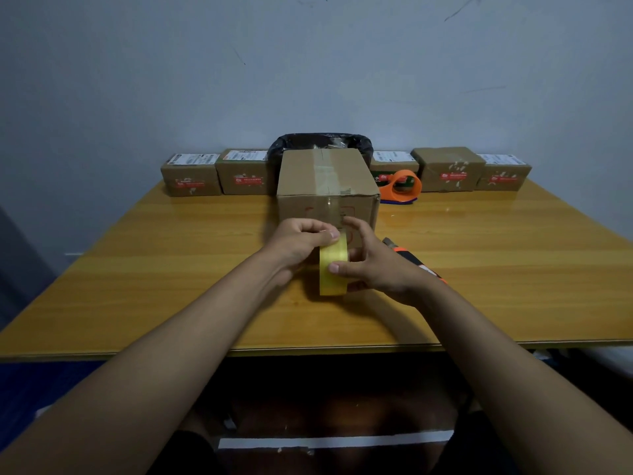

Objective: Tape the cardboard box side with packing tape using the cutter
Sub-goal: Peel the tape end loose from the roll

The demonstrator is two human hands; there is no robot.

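Observation:
A brown cardboard box [325, 180] stands in the middle of the wooden table [171, 269], with tape running along its top seam. Just in front of it I hold a yellowish roll of packing tape [333, 269] upright on its edge. My right hand [376, 265] grips the roll from the right side. My left hand [298, 241] pinches at the roll's top, thumb and forefinger together on the tape. A black and orange cutter [411, 257] lies on the table behind my right wrist, partly hidden.
An orange tape dispenser [402, 186] sits right of the box. Several small labelled parcels [191, 176] line the table's far edge, with a black-lined bin [322, 142] behind the box. A grey wall rises close behind.

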